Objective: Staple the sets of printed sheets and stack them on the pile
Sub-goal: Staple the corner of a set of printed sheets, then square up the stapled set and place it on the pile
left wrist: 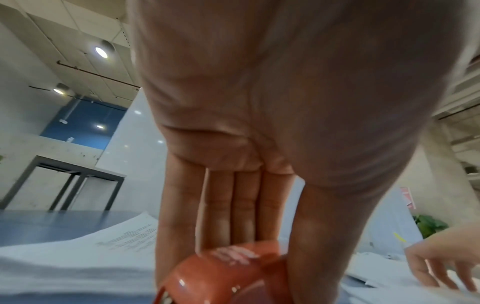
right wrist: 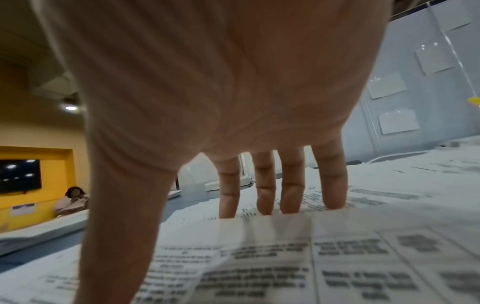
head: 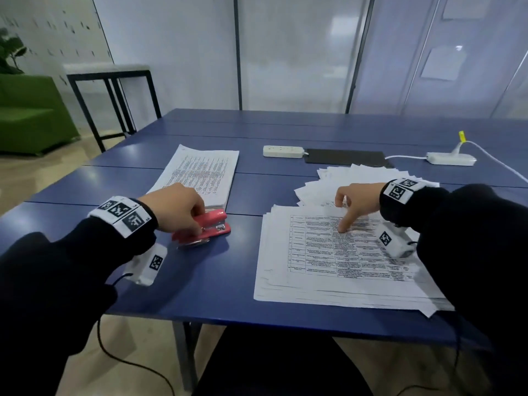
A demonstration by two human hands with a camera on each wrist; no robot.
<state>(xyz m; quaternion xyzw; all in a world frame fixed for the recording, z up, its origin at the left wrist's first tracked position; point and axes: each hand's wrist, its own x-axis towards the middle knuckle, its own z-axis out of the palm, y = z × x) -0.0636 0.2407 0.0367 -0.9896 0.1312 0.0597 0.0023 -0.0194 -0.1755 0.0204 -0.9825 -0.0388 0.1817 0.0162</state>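
My left hand [head: 197,221] grips a red stapler [head: 213,222] that lies on the blue table [head: 200,281], just in front of the neat pile of printed sheets [head: 200,172]. In the left wrist view its fingers [left wrist: 244,205] reach over the stapler [left wrist: 228,273] with the thumb down its right side. My right hand [head: 340,217] rests on a thick, loose stack of printed sheets [head: 343,267]. Its thumb [right wrist: 124,226] presses on the top page [right wrist: 337,267]. Its straight fingers [right wrist: 291,181] reach over the stack's far edge, which hides their tips.
More sheets lie fanned out [head: 343,172] behind the loose stack. At the back stand a white power strip [head: 283,151], a dark mat [head: 348,158] and a second white strip with its cable [head: 450,159]. A black-framed side table [head: 114,81] stands off to the left.
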